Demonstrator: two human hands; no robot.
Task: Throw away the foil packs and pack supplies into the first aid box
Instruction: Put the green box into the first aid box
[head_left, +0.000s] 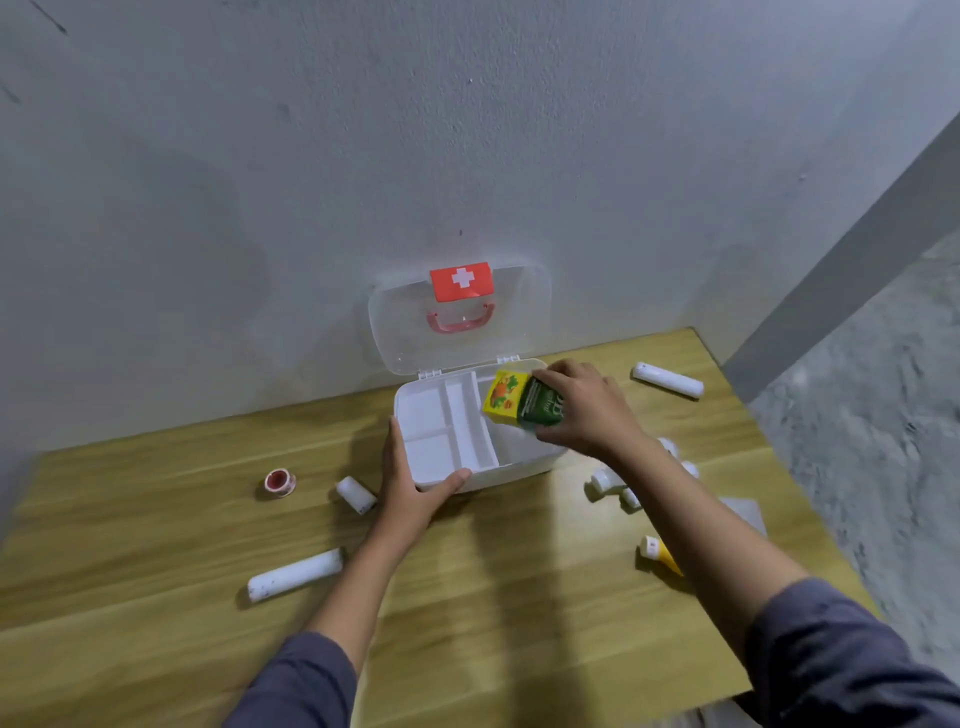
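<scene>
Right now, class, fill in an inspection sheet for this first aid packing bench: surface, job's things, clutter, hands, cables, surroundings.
Surface: wooden table, set against the wall.
Job's things: first aid box open, lid leaning back on the wall, divided tray empty; yellow-green carton over its right side.
Clutter: tape roll, small white roll, long white roll, white tube, yellow tube, white bottles. Foil packs: nothing seen.
Hands: left hand grips the box's front left corner; right hand holds the carton.
Cables: nothing seen.
Surroundings: grey wall, concrete floor.
</scene>
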